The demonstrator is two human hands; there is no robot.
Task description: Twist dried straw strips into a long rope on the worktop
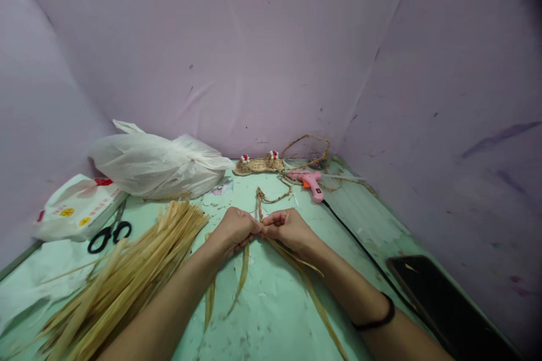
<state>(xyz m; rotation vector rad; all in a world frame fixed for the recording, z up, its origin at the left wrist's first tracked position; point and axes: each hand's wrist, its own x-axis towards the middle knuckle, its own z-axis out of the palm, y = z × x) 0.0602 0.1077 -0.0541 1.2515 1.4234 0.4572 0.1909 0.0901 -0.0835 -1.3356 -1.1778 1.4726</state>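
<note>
Both hands meet at the middle of the green tabletop. My left hand (pixel 237 229) is closed, fingertips pinching the end of a braided straw cord (pixel 259 203). Beside it, touching, my right hand (pixel 290 229) pinches the same spot with thumb and fingers. From the pinch the cord runs away from me, then bends right towards the back. Loose flat straw strips (pixel 311 287) trail from under the hands towards me on both sides. The exact crossing of the strips is hidden by the fingers.
Left lie a bundle of dry straw (pixel 139 271), black-handled scissors (pixel 110 235), a tissue pack (pixel 80 208) and a knotted white bag (pixel 161 163). At the back are a woven straw piece (pixel 259 166) with red-and-white ornaments and a pink glue gun (pixel 311 180). A phone (pixel 444 304) lies right, near the gun's cable.
</note>
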